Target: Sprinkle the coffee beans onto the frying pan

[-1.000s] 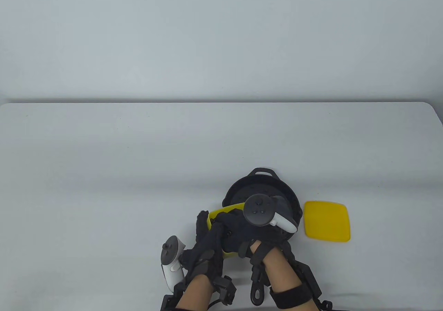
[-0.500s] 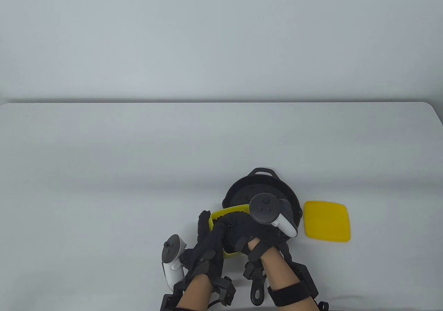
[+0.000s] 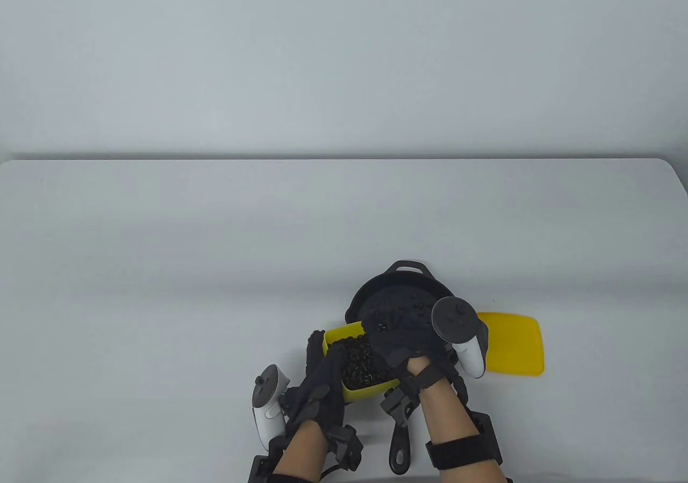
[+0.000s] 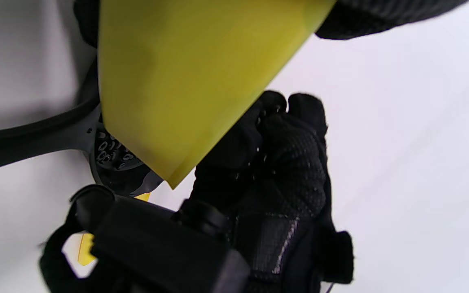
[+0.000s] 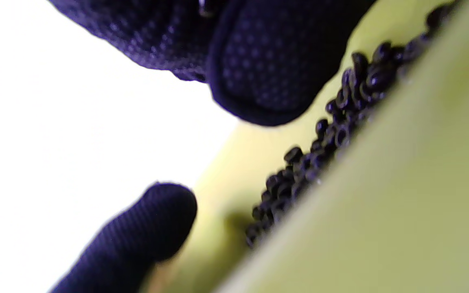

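Since a second ago right hand [image 3: 408, 338] lifted out of yellow container [image 3: 371, 391] to above frying pan [image 3: 398, 289], fingers curled, contents unclear, left hand [image 3: 322, 381] gripping container, left wrist view: coffee beans [image 4: 112, 154] in pan beyond held container, right wrist view: beans inside container below fingertips [image 5: 275, 81].

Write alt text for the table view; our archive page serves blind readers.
Two gloved hands work at the near edge of a white table: the left hand holds a yellow container full of coffee beans, while the right hand hovers over a black frying pan already dotted with beans. A yellow lid lies right of the pan.
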Available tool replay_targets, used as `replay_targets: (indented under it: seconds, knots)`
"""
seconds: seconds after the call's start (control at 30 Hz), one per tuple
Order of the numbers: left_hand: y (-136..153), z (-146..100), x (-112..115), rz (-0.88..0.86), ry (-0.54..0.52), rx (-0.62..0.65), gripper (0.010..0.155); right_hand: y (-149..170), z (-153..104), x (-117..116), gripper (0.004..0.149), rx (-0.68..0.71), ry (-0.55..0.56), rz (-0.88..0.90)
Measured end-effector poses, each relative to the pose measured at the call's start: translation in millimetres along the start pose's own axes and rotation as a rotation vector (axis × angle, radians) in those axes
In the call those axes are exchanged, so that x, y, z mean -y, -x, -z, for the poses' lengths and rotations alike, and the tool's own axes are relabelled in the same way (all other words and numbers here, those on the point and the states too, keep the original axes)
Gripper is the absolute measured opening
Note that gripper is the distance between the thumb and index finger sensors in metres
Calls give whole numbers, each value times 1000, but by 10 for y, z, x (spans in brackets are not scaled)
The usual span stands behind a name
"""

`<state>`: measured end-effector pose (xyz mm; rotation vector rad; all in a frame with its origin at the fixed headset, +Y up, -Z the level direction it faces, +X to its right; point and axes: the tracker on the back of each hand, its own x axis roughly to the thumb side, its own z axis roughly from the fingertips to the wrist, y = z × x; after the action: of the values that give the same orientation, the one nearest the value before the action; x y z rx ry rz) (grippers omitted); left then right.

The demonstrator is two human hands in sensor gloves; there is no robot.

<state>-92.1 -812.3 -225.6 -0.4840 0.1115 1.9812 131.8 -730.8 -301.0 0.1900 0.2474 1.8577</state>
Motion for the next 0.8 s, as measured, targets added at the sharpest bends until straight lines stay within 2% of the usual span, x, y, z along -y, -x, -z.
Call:
replay_targets:
  seconds: [0.17, 0.3, 0.53, 0.8]
  knots:
    - [-16, -12, -31, 12, -42, 11, 81, 144, -24, 262, 31, -58, 115, 137]
    - [-26, -15, -41, -17, -60, 25, 81, 339, -14, 417, 31, -140, 189, 142]
    - [-64, -38, -86, -22, -76, 40, 81, 593, 71, 386, 38, -284, 162, -77]
    - [-92, -61, -118, -10, -86, 53, 81, 540, 114, 323, 42, -268, 39, -222]
